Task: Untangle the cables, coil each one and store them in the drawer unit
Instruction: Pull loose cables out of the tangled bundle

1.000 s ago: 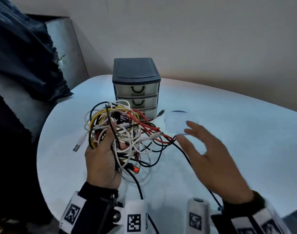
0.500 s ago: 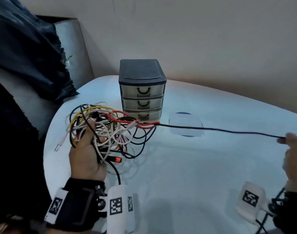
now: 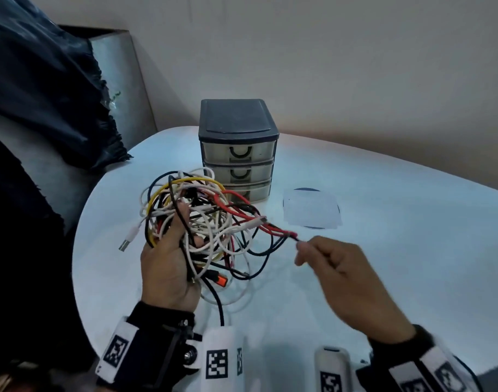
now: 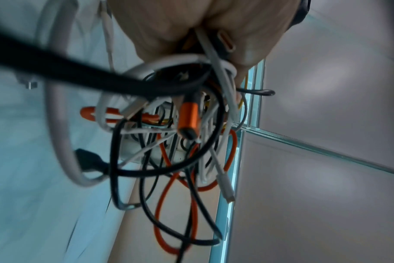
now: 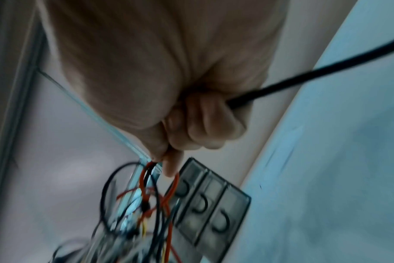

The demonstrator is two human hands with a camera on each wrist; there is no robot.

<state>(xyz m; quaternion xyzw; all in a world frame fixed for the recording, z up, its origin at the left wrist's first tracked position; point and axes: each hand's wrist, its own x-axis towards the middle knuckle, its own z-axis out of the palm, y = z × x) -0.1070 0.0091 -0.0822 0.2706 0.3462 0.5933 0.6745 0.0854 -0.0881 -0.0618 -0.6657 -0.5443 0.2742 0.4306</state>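
Note:
My left hand (image 3: 187,229) grips a tangle of cables (image 3: 205,219) in white, black, red and yellow, held just above the white table (image 3: 398,250). In the left wrist view its fingers (image 4: 247,53) curl round the tangle (image 4: 169,138), and an orange connector (image 4: 189,113) hangs below them. My right hand (image 3: 300,246) pinches a black cable (image 5: 304,74) at the tangle's right edge, beside a red loop (image 3: 270,229). That cable runs on through the curled right hand (image 5: 167,160). The grey three-drawer unit (image 3: 238,154) stands behind the tangle with its drawers pushed in.
A white sheet lying on a dark disc (image 3: 310,212) sits right of the drawer unit (image 5: 212,208). Dark cloth (image 3: 44,94) hangs over a grey chair at the left. The table's curved edge runs along the left side. A white USB plug (image 3: 129,239) dangles left of the tangle.
My right hand, which held the black cable stretched far to the right, has come back to the tangle and now pinches at its right edge. The left hand keeps its grip.

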